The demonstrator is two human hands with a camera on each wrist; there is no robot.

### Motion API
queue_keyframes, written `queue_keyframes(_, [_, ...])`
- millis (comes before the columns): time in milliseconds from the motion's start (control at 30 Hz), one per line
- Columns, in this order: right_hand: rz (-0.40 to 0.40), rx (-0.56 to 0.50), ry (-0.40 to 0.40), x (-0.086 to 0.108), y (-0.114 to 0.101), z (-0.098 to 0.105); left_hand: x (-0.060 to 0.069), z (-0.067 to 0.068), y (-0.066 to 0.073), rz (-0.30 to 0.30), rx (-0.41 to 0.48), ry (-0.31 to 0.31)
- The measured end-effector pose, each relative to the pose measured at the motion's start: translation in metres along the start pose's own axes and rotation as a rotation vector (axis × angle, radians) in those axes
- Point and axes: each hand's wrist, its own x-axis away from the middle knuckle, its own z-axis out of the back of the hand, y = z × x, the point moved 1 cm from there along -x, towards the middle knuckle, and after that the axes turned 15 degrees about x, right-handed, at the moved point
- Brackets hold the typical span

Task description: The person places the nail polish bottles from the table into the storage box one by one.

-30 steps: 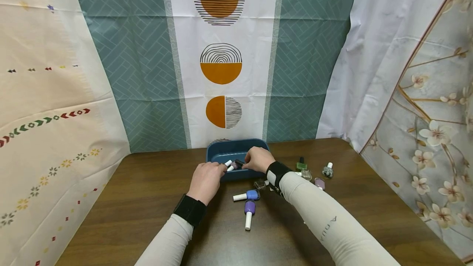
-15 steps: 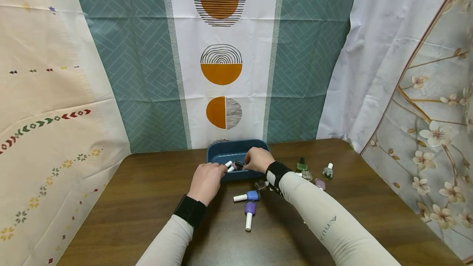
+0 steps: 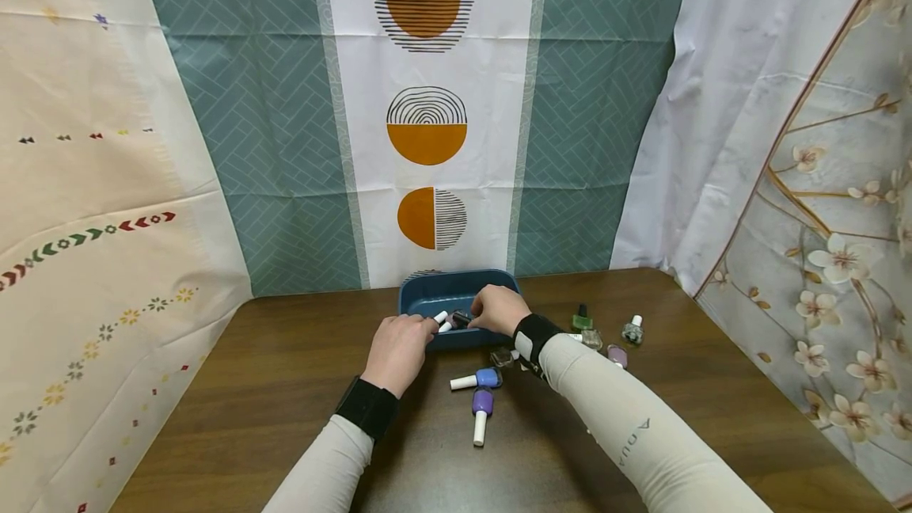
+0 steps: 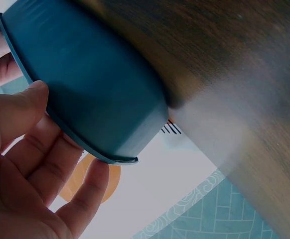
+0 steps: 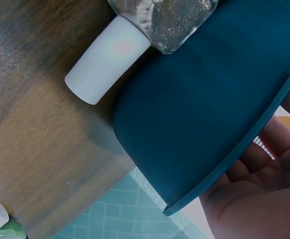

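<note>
A dark blue plastic bin (image 3: 442,286) stands at the back of the table, with nail polish bottles inside it, among them white caps (image 3: 441,316) and a black cap (image 3: 461,319). My left hand (image 3: 399,348) grips its front left rim: in the left wrist view the thumb lies at the outer edge and the other fingers reach behind the wall. Over the front right rim bends my right hand (image 3: 501,308), fingertips inside beside the black cap. Whether they pinch that bottle is hidden by the bin wall (image 5: 200,104).
Before the bin lie a blue nail polish (image 3: 488,377), a purple one (image 3: 482,400) and a dark clear bottle (image 3: 502,357). To the right are a green bottle (image 3: 582,320), a glittery one (image 3: 632,331) and a mauve one (image 3: 617,355). Fabric hangs behind the table (image 3: 299,370).
Both hands stay at the bin's front rim, almost still. The loose bottles keep their places; only the camera's view shifts slightly.
</note>
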Motion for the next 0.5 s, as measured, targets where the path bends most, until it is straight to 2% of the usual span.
queue_keyframes(300, [-0.015,-0.045,0.028,0.0021,0.0001,-0.0023,0.0002,0.0002,0.0004,0.005,-0.002,-0.001])
queue_keyframes(500, [-0.014,-0.019,0.115,0.0074,0.0043,-0.0089,0.0005,0.0001,0.0000,0.009,-0.001,-0.003])
